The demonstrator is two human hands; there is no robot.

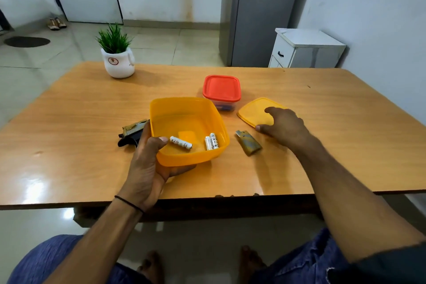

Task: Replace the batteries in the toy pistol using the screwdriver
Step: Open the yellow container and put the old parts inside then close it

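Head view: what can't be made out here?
All in the head view:
- Toy pistol: mostly hidden behind the yellow tub and left hand.
- Red-lidded box: contents blurred through its clear wall; dark blue, unidentifiable.
- Screwdriver: not visible anywhere.
- Batteries: markings too small to read.
- Left fingers: mostly hidden under the tub.

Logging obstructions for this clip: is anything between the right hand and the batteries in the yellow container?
Nothing covers the batteries: the yellow container is open, its lid under the right hand. Only the container's right wall and the battery cover, lying on the table, sit between them.
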